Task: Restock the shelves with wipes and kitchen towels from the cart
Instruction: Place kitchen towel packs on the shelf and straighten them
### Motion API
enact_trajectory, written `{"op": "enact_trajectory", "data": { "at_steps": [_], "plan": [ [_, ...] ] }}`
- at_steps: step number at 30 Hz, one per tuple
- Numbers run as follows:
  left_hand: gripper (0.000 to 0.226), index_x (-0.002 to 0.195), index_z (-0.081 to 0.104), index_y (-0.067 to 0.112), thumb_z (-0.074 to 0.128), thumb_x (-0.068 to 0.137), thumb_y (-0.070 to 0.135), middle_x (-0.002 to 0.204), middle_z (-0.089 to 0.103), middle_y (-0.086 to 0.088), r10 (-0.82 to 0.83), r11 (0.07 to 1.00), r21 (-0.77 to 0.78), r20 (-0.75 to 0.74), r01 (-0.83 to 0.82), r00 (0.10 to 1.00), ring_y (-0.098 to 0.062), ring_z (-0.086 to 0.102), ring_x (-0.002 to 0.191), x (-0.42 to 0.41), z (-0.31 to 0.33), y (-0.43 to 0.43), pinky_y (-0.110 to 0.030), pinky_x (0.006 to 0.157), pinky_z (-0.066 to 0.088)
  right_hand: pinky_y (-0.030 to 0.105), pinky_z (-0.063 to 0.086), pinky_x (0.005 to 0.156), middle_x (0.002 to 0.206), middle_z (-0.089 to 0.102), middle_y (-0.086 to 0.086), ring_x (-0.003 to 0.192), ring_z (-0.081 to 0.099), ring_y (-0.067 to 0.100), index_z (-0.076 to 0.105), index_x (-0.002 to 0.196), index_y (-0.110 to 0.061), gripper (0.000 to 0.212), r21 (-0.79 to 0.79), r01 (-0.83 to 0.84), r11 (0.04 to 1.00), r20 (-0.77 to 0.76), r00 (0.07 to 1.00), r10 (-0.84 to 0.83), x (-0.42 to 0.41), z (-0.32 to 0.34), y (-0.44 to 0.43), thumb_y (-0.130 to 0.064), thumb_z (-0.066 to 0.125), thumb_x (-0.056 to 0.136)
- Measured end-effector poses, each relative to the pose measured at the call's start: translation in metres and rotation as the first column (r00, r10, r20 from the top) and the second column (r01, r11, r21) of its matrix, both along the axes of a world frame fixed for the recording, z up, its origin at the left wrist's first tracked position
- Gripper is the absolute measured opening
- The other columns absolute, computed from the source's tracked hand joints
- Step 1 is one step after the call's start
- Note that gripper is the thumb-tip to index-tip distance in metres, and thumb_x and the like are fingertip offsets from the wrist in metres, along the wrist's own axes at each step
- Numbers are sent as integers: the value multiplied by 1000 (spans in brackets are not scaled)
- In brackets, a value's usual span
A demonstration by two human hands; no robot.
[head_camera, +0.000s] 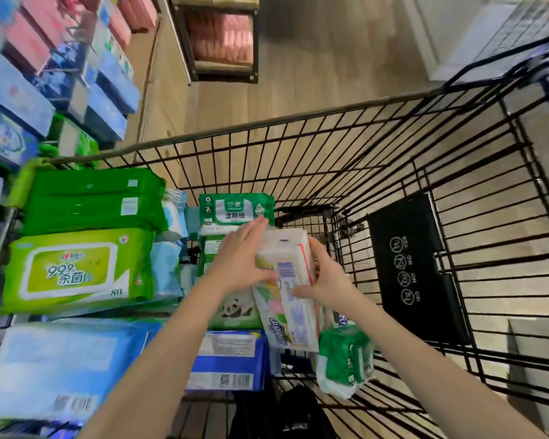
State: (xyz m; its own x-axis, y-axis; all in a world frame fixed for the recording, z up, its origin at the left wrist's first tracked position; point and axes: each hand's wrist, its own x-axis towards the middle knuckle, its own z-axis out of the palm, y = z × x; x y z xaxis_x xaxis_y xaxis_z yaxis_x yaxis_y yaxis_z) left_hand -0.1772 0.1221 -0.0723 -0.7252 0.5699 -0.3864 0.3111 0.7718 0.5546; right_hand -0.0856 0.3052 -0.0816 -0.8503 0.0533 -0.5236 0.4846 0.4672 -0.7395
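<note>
Glossy plastic film on the pack (290, 255) between my left hand (241, 261) and right hand (327, 277); matt black metal cart (298, 116) around them.

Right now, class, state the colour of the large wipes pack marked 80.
The large wipes pack is lime green; the head view shows it best.
</note>
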Motion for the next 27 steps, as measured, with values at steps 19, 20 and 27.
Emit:
{"op": "enact_trajectory", "data": {
  "at_steps": [19, 20, 27],
  "plan": [
    [58, 121, 60, 15, 80, 72, 40, 109, 61, -1, 331, 942, -94, 101, -322, 938, -19, 57, 93, -46, 75, -50, -30, 79, 45, 38, 47, 94, 129, 53, 8, 115, 52, 24, 48, 135, -18, 52, 266, 96, 959, 387, 901, -197, 27, -64, 49, -44, 57, 90],
    [55, 119, 61, 17, 79, 73, 40, 106, 61, 1, 353, 934, -99, 119, -342, 928, -18, 58, 91, -45, 71, -53, -29, 76, 46, 36, 48, 89, 120, 56, 7, 107, 54, 23, 51, 131, -18, 49, 288, 64, 955, 423, 886, -187, 30, -73, 48, -44, 58, 90],
    [40, 108, 61, 23, 78, 75, 38, 100, 67, 5, 490, 869, -100, 304, -484, 817, -13, 65, 86, -35, 26, -80, -28, 72, 51, 27, 45, 69, 123, 48, 13, 104, 53, 25, 26, 145, -13, 79, 442, -88, 893, 536, 824, -184, 44, -124, 32, -50, 63, 86]
  ]
}}
